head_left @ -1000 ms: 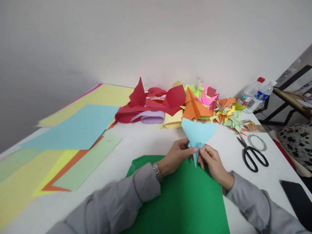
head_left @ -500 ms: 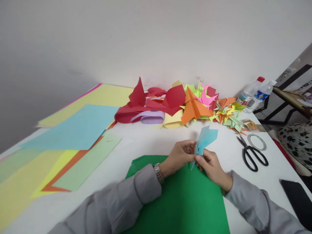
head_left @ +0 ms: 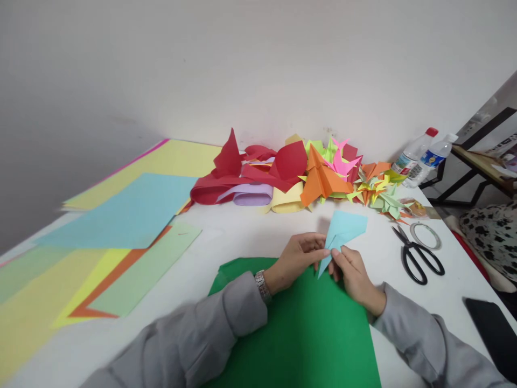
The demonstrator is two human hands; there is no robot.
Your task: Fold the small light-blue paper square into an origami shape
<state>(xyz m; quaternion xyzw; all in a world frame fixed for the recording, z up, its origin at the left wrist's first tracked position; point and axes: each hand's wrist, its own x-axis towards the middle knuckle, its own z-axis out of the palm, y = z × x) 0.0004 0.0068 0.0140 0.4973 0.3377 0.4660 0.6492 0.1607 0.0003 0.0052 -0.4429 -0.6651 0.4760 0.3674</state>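
Left hand (head_left: 297,256) and right hand (head_left: 351,269) are both pinched tight on the same light blue folded paper (head_left: 344,227). Thumb and fingertips from each side meet at its narrow waist. The paper is held in the air just over the far edge of the green sheet (head_left: 307,328), with the wide end fanning up and right and the sharp tip pointing down between the hands.

My take for a fold this small: pinch right beside the crease, line the edges up before pressing, then run a nail along it (thin paper creeps if you squeeze far from the fold). I'd say laying it flat on the green sheet gives a crisper line than working mid-air.

Further out on the table (head_left: 242,231) are scissors (head_left: 418,253) and a tape ring (head_left: 425,235) to the right. A pile of folded paper shapes (head_left: 323,178) sits against the wall, and loose coloured sheets (head_left: 121,210) are spread out on the left.
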